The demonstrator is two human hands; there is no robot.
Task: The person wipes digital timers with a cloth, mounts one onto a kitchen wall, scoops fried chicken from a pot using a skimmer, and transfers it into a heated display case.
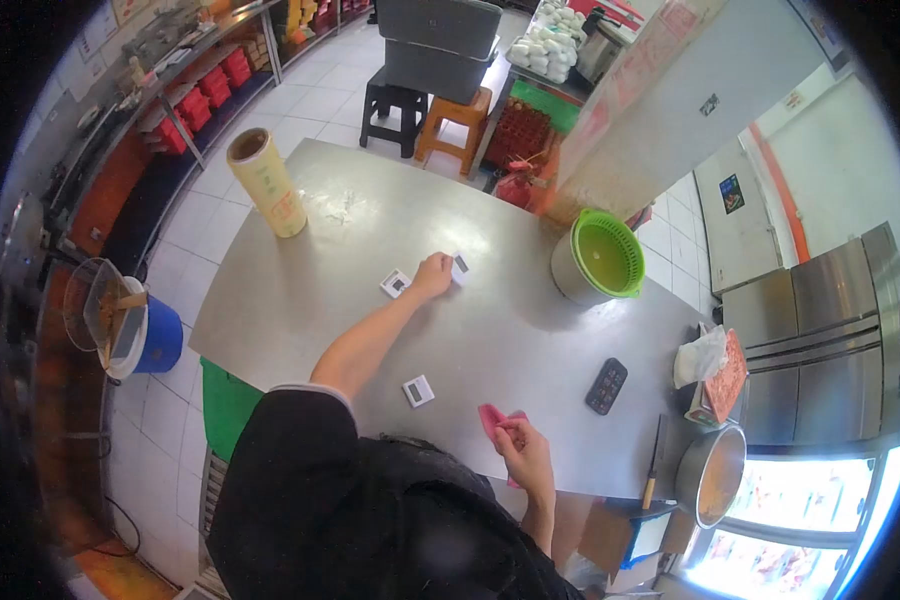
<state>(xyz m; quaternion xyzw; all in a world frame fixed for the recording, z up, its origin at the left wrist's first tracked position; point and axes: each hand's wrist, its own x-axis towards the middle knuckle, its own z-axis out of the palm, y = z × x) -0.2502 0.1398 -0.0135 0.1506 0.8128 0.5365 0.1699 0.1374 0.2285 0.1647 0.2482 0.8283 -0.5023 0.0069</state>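
Note:
On the steel table [360, 200], my left hand [433, 274] is closed on a small white device [459, 270] with a dark display. Just left of that hand lies a second white device [395, 284]. A third one [418, 391] rests nearer to me, with a grey display. My right hand [523, 450] is closed on a pink cloth [492, 421] at the table's near edge. Part of the cloth hangs below the fingers.
A roll of film [268, 185] stands at the back left. To the right are a pot with a green basket [610, 255], a dark remote-like object [606, 386], a knife [654, 465], a metal pot [711, 475] and a tissue box [725, 375]. Stools [454, 130] stand beyond the table.

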